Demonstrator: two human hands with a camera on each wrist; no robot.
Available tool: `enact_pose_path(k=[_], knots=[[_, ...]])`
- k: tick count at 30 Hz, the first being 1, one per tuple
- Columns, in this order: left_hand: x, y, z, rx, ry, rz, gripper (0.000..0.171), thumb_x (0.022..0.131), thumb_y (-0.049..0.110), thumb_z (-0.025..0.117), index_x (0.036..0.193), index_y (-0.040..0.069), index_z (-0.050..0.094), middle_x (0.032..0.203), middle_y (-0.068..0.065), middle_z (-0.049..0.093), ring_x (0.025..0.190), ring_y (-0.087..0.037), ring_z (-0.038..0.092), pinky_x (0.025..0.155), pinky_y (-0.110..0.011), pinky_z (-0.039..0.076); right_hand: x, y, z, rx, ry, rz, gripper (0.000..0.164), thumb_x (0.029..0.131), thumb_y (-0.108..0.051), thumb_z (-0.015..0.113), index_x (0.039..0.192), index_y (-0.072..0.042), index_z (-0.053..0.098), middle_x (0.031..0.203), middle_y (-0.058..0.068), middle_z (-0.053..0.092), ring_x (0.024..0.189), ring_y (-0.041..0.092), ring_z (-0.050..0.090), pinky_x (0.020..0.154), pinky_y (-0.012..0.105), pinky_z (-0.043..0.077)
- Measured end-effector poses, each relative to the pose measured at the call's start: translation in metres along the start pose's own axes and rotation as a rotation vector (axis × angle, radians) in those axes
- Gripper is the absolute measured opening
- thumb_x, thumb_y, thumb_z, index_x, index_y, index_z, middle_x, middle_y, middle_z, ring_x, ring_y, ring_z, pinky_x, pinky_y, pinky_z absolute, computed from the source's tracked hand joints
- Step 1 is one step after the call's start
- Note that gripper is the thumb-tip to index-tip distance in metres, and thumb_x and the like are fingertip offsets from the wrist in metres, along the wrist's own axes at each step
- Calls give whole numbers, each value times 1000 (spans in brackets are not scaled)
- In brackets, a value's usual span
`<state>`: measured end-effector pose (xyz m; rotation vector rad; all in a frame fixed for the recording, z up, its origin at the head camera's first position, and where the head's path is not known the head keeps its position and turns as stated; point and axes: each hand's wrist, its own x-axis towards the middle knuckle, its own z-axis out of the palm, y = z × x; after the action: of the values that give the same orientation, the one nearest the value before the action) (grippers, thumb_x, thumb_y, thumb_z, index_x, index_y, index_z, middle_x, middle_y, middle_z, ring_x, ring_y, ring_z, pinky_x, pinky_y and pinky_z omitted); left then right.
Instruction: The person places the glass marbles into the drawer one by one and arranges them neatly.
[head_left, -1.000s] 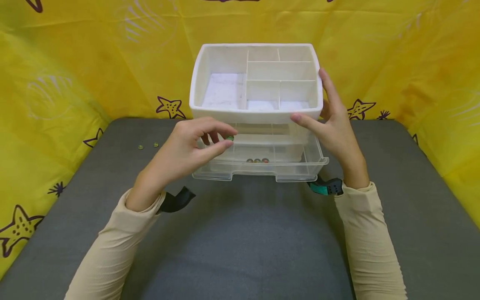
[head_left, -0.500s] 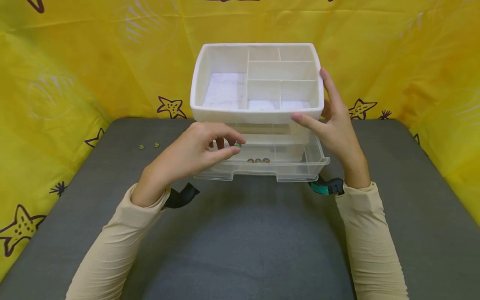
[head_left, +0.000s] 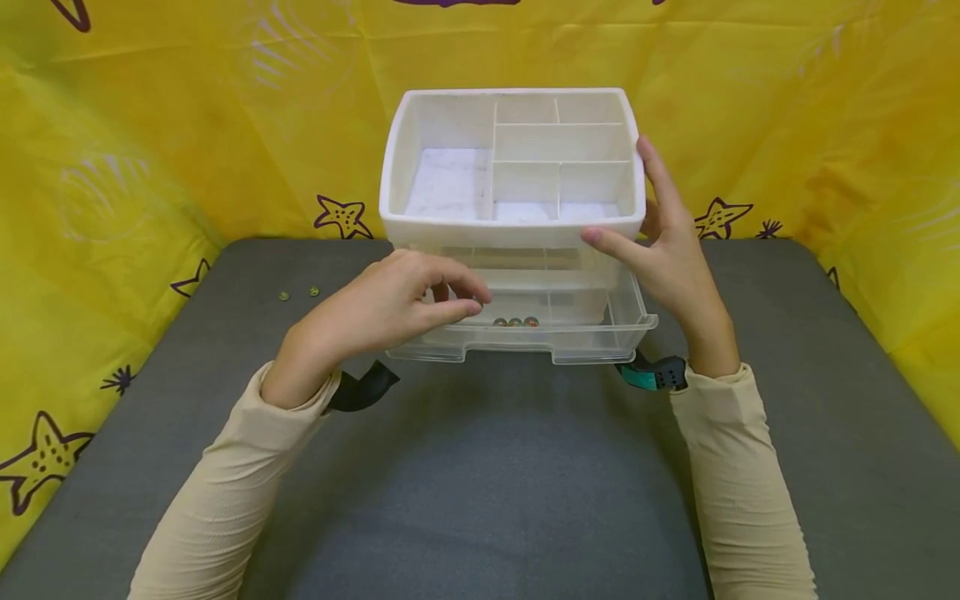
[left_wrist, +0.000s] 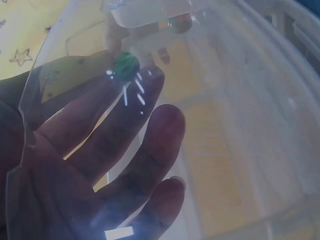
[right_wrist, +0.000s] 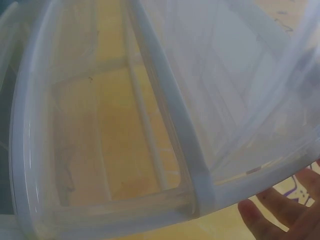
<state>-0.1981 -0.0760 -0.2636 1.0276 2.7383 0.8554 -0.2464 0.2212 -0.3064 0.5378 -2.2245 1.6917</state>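
Observation:
In the head view my left hand (head_left: 397, 300) reaches over the pulled-out clear drawer (head_left: 592, 337), thumb and index fingertip close together. A green marble (left_wrist: 126, 66) shows at those fingertips in the left wrist view, seen through the drawer's clear plastic; the fingers mostly cover it from above. Several marbles (head_left: 515, 322) sit in a row inside the drawer near its front. My right hand (head_left: 667, 250) grips the right end of the white-topped drawer organizer (head_left: 517, 233), thumb on the front and fingers along the side.
The organizer's top tray (head_left: 450, 179) is divided into several compartments. Two small greenish marbles (head_left: 314, 292) lie on the grey table (head_left: 480, 467) at the left. A yellow patterned cloth (head_left: 225, 100) hangs behind and at both sides.
My left hand has moved right and lower toward the drawer with the green marble, which was plainly visible between the fingertips before. My right hand keeps its grip on the organizer.

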Motion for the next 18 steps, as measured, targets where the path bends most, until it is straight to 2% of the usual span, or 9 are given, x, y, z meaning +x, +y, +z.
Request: enact_pose_path(k=[12,18], knots=[[1,2,-2,42,-35,-21,14,96,23,66,107,23,76,99,11,75,77,-8,59,71,-31,48,0,-1,0,5,3,-4,96,83,-10,79,157,-33,23,151,3,42,120,28,55,80,17,56],[-1,-1,1,31,33,20,16,96,22,67,108,19,76,97,7,74,79,-9,60,73,-32,50,0,0,0,6,0,-4,95,83,-10,79,157,-33,23,150,4,43,120,28,56,79,17,56]])
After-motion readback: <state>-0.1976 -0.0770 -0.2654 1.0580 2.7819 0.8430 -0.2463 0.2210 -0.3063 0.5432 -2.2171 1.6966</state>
